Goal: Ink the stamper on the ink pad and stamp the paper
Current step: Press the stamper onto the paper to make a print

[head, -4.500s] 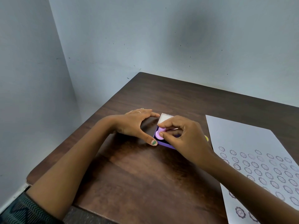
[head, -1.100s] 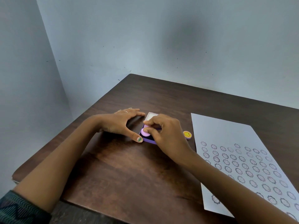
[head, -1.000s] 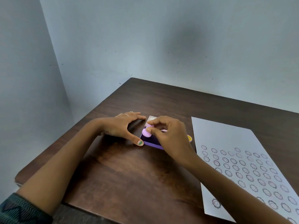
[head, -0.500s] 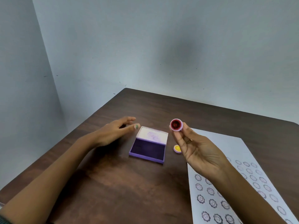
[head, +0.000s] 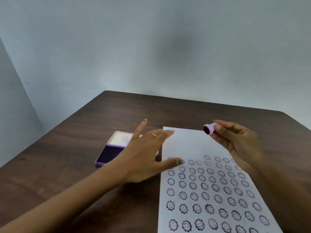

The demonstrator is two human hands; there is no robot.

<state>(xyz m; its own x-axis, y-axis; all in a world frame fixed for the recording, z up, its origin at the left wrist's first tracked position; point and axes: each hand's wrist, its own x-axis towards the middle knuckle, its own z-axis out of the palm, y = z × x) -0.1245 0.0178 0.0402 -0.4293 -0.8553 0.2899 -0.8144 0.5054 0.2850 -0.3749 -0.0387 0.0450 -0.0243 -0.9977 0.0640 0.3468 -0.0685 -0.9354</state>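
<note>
The right hand (head: 239, 145) pinches a small round lilac plastic stamper (head: 209, 128) between thumb and fingertips, lifted above the far end of a white sheet of paper (head: 190, 145). The stamper lies tilted on its side, its dark inked face turned to the left, towards the other hand. The left hand (head: 144, 157) is spread wide and holds nothing; it hangs over the sheet's left edge, thumb reaching onto the paper near the topmost row of prints, index finger pointing up and away, a thin ring on one finger. Whether the thumb touches the paper cannot be told, as the hand is blurred.

The paper lies flat on the dark brown wooden surface (head: 67, 165) and carries rows of round, scalloped smiley-face prints (head: 192, 185) in dark ink across its nearer part; the far strip is blank. To the left of the sheet sits an open purple rectangular ink pad (head: 109, 154), its dark pad facing up and its pale-lined lid (head: 120, 138) folded back behind it; the left hand hides its right side. Pale blue-grey walls (head: 151, 47) meet behind the surface's far corner
</note>
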